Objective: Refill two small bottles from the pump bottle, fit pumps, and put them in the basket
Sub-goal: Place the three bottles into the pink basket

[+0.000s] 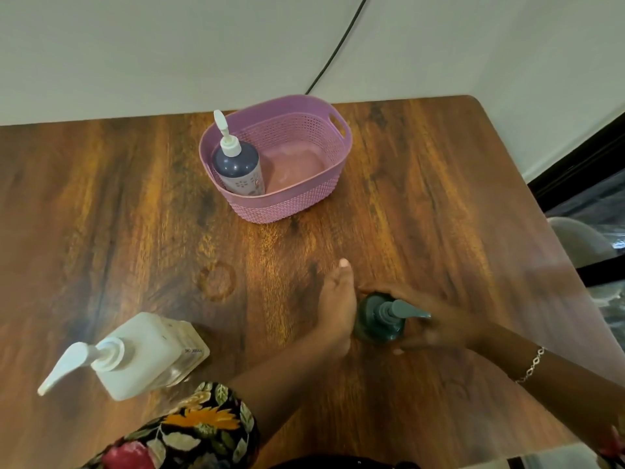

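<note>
Gripping the teal bottle is the R hand: fingers curl round its far side and the thumb comes round the near side, so it's closed on the bottle body. The bottle stands upright on the surface, well nearer the person than the basket and a bit to its right. Its teal pump is fitted on top, nozzle pointing right, over the R hand. That hand is blurred, so finer finger detail can't be told.

L hand is just left of the teal bottle, seen edge-on, fingers straight & together, pointing toward the basket; open, holding nothing. Palm side faces the bottle; whether it touches, can't tell.

The basket is purple & perforated w/ handle cut-outs, near the far edge of the surface. Inside, at its left end, a dark blue bottle w/ a white pump stands upright against the basket wall.

Large white pump bottle stands well to the near-left of the basket, apart from both hands, nozzle aimed near-left. Floral sleeve on L arm, bracelet on R wrist. Black cable runs down the wall behind the basket.
</note>
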Action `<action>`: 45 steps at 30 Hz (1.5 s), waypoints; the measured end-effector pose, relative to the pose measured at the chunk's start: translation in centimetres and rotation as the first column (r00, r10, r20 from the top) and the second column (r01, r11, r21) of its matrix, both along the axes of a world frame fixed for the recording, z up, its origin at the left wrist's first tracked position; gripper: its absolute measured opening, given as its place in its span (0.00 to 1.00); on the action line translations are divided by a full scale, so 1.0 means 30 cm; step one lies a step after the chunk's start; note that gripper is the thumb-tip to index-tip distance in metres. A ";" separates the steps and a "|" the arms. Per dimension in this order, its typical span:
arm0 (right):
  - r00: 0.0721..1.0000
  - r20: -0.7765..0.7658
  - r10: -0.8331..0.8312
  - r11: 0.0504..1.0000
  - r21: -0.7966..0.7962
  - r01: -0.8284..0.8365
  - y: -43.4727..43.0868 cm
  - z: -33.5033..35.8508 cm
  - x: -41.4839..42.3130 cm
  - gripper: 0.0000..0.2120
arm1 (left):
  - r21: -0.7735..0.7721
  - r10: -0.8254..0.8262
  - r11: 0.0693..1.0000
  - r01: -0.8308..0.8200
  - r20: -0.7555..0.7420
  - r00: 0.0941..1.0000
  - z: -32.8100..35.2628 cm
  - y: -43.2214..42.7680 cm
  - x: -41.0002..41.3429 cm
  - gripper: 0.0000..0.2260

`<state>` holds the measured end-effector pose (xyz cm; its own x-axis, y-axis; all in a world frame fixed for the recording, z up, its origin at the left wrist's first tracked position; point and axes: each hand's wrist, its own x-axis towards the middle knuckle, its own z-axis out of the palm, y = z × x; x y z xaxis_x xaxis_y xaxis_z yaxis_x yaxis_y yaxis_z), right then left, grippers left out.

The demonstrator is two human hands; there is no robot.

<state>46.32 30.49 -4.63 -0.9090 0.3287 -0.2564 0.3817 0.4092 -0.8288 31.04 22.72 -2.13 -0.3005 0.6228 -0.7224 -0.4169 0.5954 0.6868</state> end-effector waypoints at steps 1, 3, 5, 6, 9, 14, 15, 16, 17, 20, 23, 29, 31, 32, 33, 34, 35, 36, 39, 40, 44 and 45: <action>0.999 -0.027 -0.028 0.999 0.016 0.029 -0.010 0.000 -0.004 0.42 | -0.017 -0.022 1.000 0.023 0.036 0.999 0.004 -0.006 0.017 0.20; 0.995 -0.071 -0.070 0.996 0.047 0.073 -0.024 -0.001 -0.008 0.40 | -0.070 -0.047 0.996 0.055 0.101 0.994 0.007 -0.011 0.035 0.26; 0.991 -0.079 -0.104 0.994 0.032 0.106 -0.027 -0.008 -0.006 0.37 | -0.084 -0.059 0.994 0.072 0.153 0.987 0.017 -0.012 0.039 0.27; 0.991 -0.076 -0.109 0.994 0.021 0.111 -0.024 -0.013 -0.004 0.36 | -0.083 -0.059 0.994 0.074 0.167 0.984 0.021 -0.011 0.039 0.27; 0.994 -0.064 -0.085 0.996 0.012 0.086 -0.013 -0.007 -0.009 0.33 | -0.060 -0.053 0.996 0.066 0.189 0.981 0.029 -0.013 0.036 0.27; 0.995 -0.089 -0.054 0.999 -0.010 0.054 0.022 0.079 -0.063 0.31 | -0.012 0.023 1.000 -0.022 0.177 0.984 0.050 -0.012 0.016 0.29; 0.994 -0.103 -0.047 0.999 0.001 0.047 0.033 0.102 -0.079 0.30 | 0.013 0.036 0.999 -0.039 0.173 0.984 0.062 -0.007 0.010 0.29; 0.992 -0.119 -0.035 0.999 0.018 0.037 0.050 0.127 -0.100 0.29 | 0.040 0.047 0.998 -0.054 0.165 0.985 0.075 0.001 0.000 0.29; 0.992 -0.126 -0.028 0.999 0.025 0.031 0.067 0.153 -0.121 0.30 | 0.064 0.055 0.996 -0.065 0.153 0.987 0.088 0.011 -0.011 0.29; 0.987 -0.157 -0.041 0.999 -0.006 0.040 0.123 0.227 -0.182 0.33 | 0.150 0.111 0.980 -0.131 0.137 0.984 0.155 0.047 -0.055 0.29; 0.975 -0.198 -0.096 0.994 -0.079 0.081 0.182 0.299 -0.246 0.32 | 0.239 0.172 0.950 -0.201 0.138 0.975 0.236 0.094 -0.117 0.26; 0.929 -0.315 -0.194 0.980 -0.030 0.194 0.272 0.401 -0.410 0.31 | 0.380 0.327 0.862 -0.334 0.085 0.941 0.353 0.214 -0.239 0.22; 0.916 -0.336 -0.218 0.975 -0.034 0.219 0.319 0.391 -0.459 0.33 | 0.384 0.377 0.846 -0.371 0.062 0.924 0.370 0.257 -0.273 0.21; 0.916 -0.337 -0.218 0.975 -0.025 0.223 0.340 0.383 -0.485 0.33 | 0.388 0.387 0.841 -0.378 0.057 0.920 0.378 0.275 -0.287 0.21; 0.917 -0.335 -0.218 0.974 -0.012 0.227 0.358 0.374 -0.512 0.33 | 0.392 0.398 0.835 -0.386 0.054 0.916 0.378 0.292 -0.301 0.20; 0.916 -0.337 -0.218 0.973 0.000 0.232 0.377 0.367 -0.539 0.33 | 0.395 0.413 0.827 -0.400 0.054 0.909 0.381 0.311 -0.314 0.19; 0.913 -0.340 -0.226 0.970 0.003 0.241 0.390 0.358 -0.563 0.33 | 0.402 0.425 0.819 -0.409 0.054 0.903 0.378 0.327 -0.325 0.18; 0.909 -0.343 -0.237 0.968 -0.002 0.251 0.403 0.349 -0.587 0.34 | 0.406 0.441 0.810 -0.424 0.055 0.896 0.374 0.342 -0.337 0.18; 0.900 -0.350 -0.260 0.960 0.004 0.279 0.426 0.326 -0.647 0.36 | 0.430 0.489 0.777 -0.460 0.050 0.871 0.327 0.388 -0.364 0.18; 0.901 -0.343 -0.266 0.958 0.013 0.288 0.431 0.320 -0.664 0.36 | 0.439 0.492 0.774 -0.457 0.038 0.870 0.310 0.400 -0.369 0.19; 0.912 -0.299 -0.279 0.953 0.027 0.301 0.455 0.294 -0.712 0.32 | 0.429 0.493 0.786 -0.444 -0.002 0.870 0.248 0.446 -0.381 0.26; 0.915 -0.285 -0.284 0.951 0.036 0.307 0.460 0.286 -0.722 0.31 | 0.417 0.499 0.788 -0.452 -0.004 0.866 0.230 0.451 -0.384 0.26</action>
